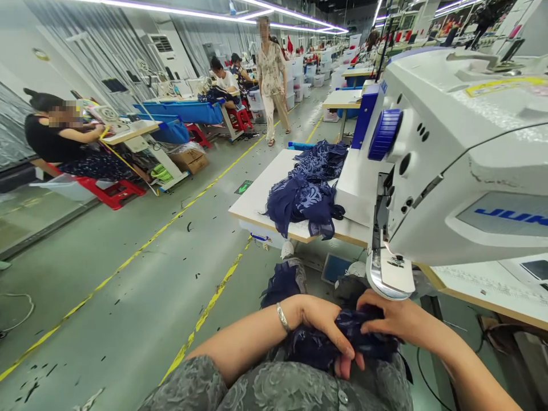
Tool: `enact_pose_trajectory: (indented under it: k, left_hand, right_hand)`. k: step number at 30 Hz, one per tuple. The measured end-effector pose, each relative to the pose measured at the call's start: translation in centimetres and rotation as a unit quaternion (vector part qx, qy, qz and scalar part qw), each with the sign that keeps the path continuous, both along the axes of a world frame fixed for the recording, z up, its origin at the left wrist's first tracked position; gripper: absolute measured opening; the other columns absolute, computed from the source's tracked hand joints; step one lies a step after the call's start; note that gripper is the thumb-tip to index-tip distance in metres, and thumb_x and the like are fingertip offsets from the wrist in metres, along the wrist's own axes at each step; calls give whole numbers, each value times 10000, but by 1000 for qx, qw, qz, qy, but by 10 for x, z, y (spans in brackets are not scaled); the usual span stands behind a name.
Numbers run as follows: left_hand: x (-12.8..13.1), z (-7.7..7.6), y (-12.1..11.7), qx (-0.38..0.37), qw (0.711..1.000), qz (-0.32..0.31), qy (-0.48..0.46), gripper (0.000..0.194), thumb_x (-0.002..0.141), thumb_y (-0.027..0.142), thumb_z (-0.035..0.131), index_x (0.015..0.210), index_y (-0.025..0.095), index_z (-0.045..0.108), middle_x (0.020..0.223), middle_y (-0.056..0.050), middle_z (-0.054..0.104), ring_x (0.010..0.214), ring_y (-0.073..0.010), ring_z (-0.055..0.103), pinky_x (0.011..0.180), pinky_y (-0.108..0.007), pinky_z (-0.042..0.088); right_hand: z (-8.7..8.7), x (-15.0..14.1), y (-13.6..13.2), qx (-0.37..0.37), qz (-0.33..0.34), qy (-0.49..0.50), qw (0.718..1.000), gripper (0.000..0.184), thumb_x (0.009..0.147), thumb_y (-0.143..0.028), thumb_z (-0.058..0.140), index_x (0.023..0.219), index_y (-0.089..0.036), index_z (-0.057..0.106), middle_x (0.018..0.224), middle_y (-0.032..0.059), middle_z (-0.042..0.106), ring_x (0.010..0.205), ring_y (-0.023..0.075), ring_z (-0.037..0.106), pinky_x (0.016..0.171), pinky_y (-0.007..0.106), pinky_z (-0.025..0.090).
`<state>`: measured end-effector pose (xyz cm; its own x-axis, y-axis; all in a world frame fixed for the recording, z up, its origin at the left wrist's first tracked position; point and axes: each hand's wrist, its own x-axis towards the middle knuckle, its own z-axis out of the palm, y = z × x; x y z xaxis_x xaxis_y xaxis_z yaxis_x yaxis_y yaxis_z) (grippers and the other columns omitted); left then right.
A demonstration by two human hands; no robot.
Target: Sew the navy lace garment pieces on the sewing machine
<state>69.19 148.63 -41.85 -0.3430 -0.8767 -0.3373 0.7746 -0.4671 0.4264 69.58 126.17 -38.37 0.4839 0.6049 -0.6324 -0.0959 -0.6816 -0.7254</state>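
Observation:
Dark navy lace fabric (317, 345) lies bunched over my lap. My left hand (327, 322), with a silver bangle (282, 317) at the wrist, is closed on it, thumb on top and fingertips showing below. On the other side of the bunch, my right hand (385, 314) pinches the cloth between thumb and fingers. Just above my right hand sits the rounded end of the white sewing machine (471, 154), with its presser foot area (396, 262). More navy lace pieces (306, 188) are heaped on the white table (257, 197) ahead.
A blue handwheel (385, 134) juts from the machine's near end. Left of me runs an aisle with yellow floor tape (214, 297) and scattered scraps. One person (272, 74) stands in the aisle; another person (64, 131) sits at a machine by a red stool (111, 191).

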Motion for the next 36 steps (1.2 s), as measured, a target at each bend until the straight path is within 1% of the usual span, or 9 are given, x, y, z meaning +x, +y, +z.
enact_pose_trajectory:
  k: [3, 8, 14, 18, 21, 25, 28, 31, 36]
  left_hand:
    - [-8, 3, 4, -6, 990, 135, -31, 473, 655, 445, 786, 950, 100, 652, 846, -55, 661, 837, -93, 636, 835, -134, 513]
    - [-14, 10, 1, 38, 979, 200, 19, 530, 586, 529, 800, 740, 70, 584, 603, -13, 520, 490, -85, 521, 654, -253, 562]
    - [-8, 23, 4, 92, 955, 284, -4, 423, 659, 455, 742, 642, 80, 547, 642, -45, 507, 600, -105, 542, 756, -265, 528]
    - [-6, 22, 6, 95, 949, 298, 44, 558, 596, 597, 735, 636, 67, 563, 667, -46, 494, 615, -118, 553, 780, -279, 525]
    - [-5, 22, 5, 122, 944, 303, 54, 638, 595, 674, 700, 715, 53, 623, 713, -80, 560, 711, -150, 606, 797, -259, 514]
    - [-1, 29, 1, 166, 930, 328, 12, 516, 545, 476, 812, 775, 36, 671, 793, -120, 630, 764, -176, 633, 749, -257, 518]
    - [0, 34, -6, 173, 913, 368, 18, 514, 505, 378, 840, 879, 51, 705, 864, -126, 666, 787, -186, 650, 779, -274, 529]
    - [2, 38, -10, 150, 887, 436, 12, 473, 528, 294, 836, 907, 43, 706, 905, -143, 674, 816, -180, 648, 809, -270, 522]
    - [25, 45, 0, 286, 751, 590, 84, 466, 411, 157, 852, 837, 73, 681, 868, -101, 682, 759, -214, 648, 773, -344, 539]
  right_hand:
    - [-22, -8, -14, 62, -90, -1, 994, 416, 880, -583, 466, 1112, -271, 615, 1187, -23, 548, 1125, 146, 482, 1010, 253, 344]
    - [-31, -16, -16, 80, -166, -49, 982, 685, 868, -653, 320, 1208, -138, 617, 1301, 106, 509, 1259, 223, 449, 1127, 346, 306]
    - [-20, -30, -27, 21, -202, -22, 979, 596, 835, -688, 438, 1224, -268, 604, 1281, 2, 533, 1234, 216, 478, 1090, 337, 352]
    - [-21, -44, -39, -46, -204, -176, 962, 463, 892, -641, 378, 1151, -356, 635, 1275, -78, 528, 1120, 191, 563, 855, 287, 483]
    - [-13, -49, -44, -17, -188, -300, 935, 297, 937, -514, 421, 1141, -441, 624, 1258, -127, 527, 1124, 118, 553, 891, 211, 468]
    - [10, -49, -43, 48, -223, -141, 963, 363, 922, -556, 426, 1014, -301, 666, 1153, -10, 571, 1030, 117, 557, 841, 156, 464]
    - [19, -49, -43, 87, -265, -41, 959, 493, 896, -622, 405, 958, -207, 665, 1096, 64, 574, 953, 141, 561, 762, 155, 464]
    - [12, -52, -48, 132, -375, -10, 918, 520, 814, -663, 506, 873, -177, 682, 1034, 95, 589, 916, 161, 566, 792, 167, 476]
    - [5, -63, -60, 270, -545, 52, 792, 522, 743, -602, 604, 632, -116, 450, 835, 76, 518, 610, 121, 457, 487, 210, 409]
